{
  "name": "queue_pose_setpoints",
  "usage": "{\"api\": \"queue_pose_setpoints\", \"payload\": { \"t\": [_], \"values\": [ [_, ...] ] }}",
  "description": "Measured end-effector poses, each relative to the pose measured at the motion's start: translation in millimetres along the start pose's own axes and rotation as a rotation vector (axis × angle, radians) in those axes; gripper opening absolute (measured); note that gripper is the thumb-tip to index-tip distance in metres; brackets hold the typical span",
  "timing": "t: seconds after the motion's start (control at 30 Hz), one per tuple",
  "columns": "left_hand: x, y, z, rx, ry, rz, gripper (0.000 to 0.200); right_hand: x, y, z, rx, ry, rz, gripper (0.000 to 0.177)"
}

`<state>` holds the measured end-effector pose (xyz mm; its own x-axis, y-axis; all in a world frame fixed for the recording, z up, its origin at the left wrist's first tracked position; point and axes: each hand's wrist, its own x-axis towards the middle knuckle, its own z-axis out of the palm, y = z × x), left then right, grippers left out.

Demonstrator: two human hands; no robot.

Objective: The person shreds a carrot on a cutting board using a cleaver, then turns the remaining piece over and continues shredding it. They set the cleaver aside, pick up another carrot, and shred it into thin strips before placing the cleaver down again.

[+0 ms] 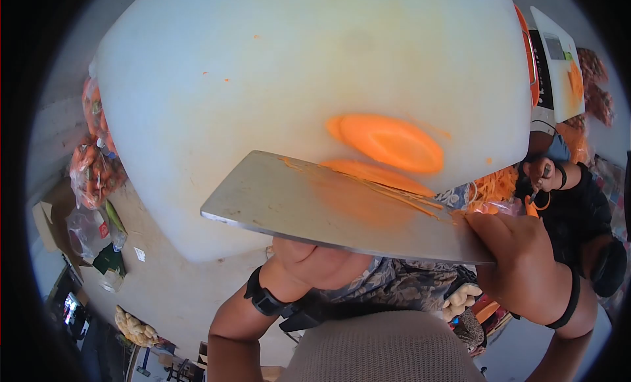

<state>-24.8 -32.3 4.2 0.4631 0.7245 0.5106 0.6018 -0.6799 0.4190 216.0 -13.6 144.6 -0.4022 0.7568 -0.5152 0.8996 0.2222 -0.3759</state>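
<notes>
My right hand (516,240) grips a broad cleaver (315,208) at its handle end. The blade slants across the near edge of a white cutting board (315,86), its flat face smeared orange, with thin carrot shreds (401,199) stuck along it. Long oval carrot slices (394,144) overlap on the board just beyond the blade. Another carrot piece (378,175) lies right along the blade's far edge, partly covered. My left hand (315,262) is under the near side of the blade, which hides its fingers; I cannot see whether it holds anything.
Bags of carrots (95,171) stand on the floor at left, near a cardboard box (56,217). At right, another person's hand (542,173) holds a tool by a carrot, beside a heap of carrot shreds (496,188). A second board (562,73) stands beyond.
</notes>
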Motion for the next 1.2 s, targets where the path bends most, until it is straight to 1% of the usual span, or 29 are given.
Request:
{"api": "queue_pose_setpoints", "payload": {
  "t": [0.03,0.07,0.13,0.17,0.23,0.27,0.4,0.47,0.5,0.57,0.6,0.63,0.67,0.7,0.77,0.83,0.9,0.97,1.0,1.1,1.13,1.2],
  "values": [
    [2,-1,2,0.041,0.038,0.019,0.020,2,1,3,0.008,0.016,-0.001,0.034],
    [4,-1,4,0.080,0.075,0.037,0.020,2,2,5,0.013,0.022,0.003,0.034],
    [10,2,4,0.117,0.075,0.023,0.019,2,2,9,0.037,0.057,0.001,0.022],
    [12,2,3,0.160,0.080,0.004,0.019,4,3,11,0.044,0.068,0.006,0.022],
    [13,1,2,0.135,0.076,0.032,0.019,12,2,14,0.020,0.089,-0.023,0.019],
    [13,-1,1,0.111,0.078,0.049,0.019,17,2,13,0.062,0.046,-0.016,0.019],
    [16,-1,9,0.112,0.114,0.069,0.020,21,6,19,0.043,0.051,0.021,0.017],
    [16,-1,12,0.125,0.173,0.061,0.021,25,6,27,0.037,0.154,-0.005,0.014],
    [17,-1,12,0.119,0.164,0.095,0.021,27,6,32,0.053,0.181,0.011,0.014],
    [23,-1,15,0.143,0.204,0.118,0.023,32,8,39,-0.006,0.239,-0.015,0.010],
    [22,0,16,0.152,0.207,0.115,0.028,35,13,41,-0.004,0.258,-0.009,0.010],
    [22,1,16,0.149,0.201,0.139,0.028,38,17,46,-0.014,0.222,-0.022,0.010],
    [24,2,15,0.160,0.183,0.115,0.030,41,20,50,-0.024,0.189,-0.038,0.013],
    [26,0,13,0.175,0.167,0.097,0.031,44,20,52,-0.013,0.218,-0.028,0.013],
    [26,-2,14,0.191,0.181,0.130,0.031,49,23,45,0.035,0.162,0.000,0.014],
    [26,-2,15,0.190,0.172,0.110,0.032,48,21,49,0.027,0.183,-0.001,0.014],
    [26,-5,18,0.180,0.221,0.123,0.032,45,17,46,0.000,0.178,-0.018,0.015],
    [20,-9,17,0.126,0.199,0.106,0.032,43,10,44,0.012,0.127,0.003,0.013],
    [22,-8,16,0.126,0.208,0.094,0.030,47,7,41,0.015,0.157,0.007,0.010],
    [23,-6,15,0.100,0.203,0.084,0.029,48,3,34,-0.009,0.112,0.012,0.010],
    [22,-2,16,0.120,0.207,0.096,0.028,50,-1,35,-0.010,0.096,0.007,0.010],
    [16,-2,18,0.146,0.221,0.086,0.028,55,-9,41,-0.048,0.145,-0.097,0.011]
  ]
}}
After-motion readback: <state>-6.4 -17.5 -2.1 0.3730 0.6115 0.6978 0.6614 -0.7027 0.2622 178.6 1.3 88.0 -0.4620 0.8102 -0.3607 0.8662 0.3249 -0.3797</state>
